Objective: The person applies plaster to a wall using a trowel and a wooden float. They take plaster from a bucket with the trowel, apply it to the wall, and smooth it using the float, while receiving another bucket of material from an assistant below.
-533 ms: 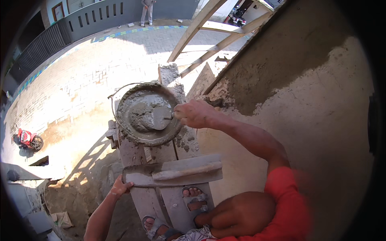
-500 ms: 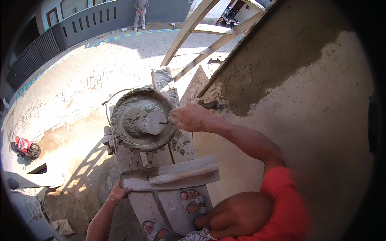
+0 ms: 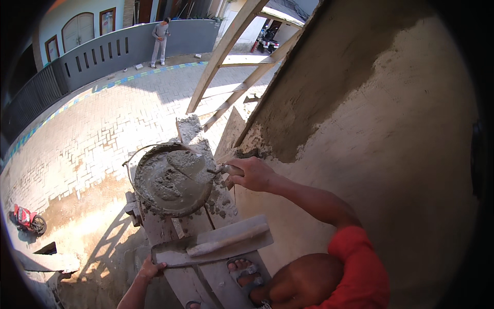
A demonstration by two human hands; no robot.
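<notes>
My right hand [image 3: 252, 174] is closed round the handle of a trowel [image 3: 193, 167]. The trowel's blade lies in the wet grey mortar [image 3: 167, 180] at the far right side of a round bucket [image 3: 181, 212], and mortar partly covers it. With its thumb on top, my left hand [image 3: 150, 269] grips the left end of a long plastering float [image 3: 211, 243]. The float has a wooden handle bar along its upper face and rests across the planks between the bucket and my feet.
The planks [image 3: 191, 282] are a raised scaffold. To the right rises a wall [image 3: 370, 170], partly coated with darker wet plaster [image 3: 309, 103]. A wooden frame [image 3: 226, 56] leans beyond the bucket. Below are a paved street [image 3: 103, 139], a red motorcycle [image 3: 28, 220] and a standing person [image 3: 160, 42].
The trowel blade has shifted toward the far side of the bucket, and the mortar heap is flattened. My left hand still holds the float. The whole view has shifted.
</notes>
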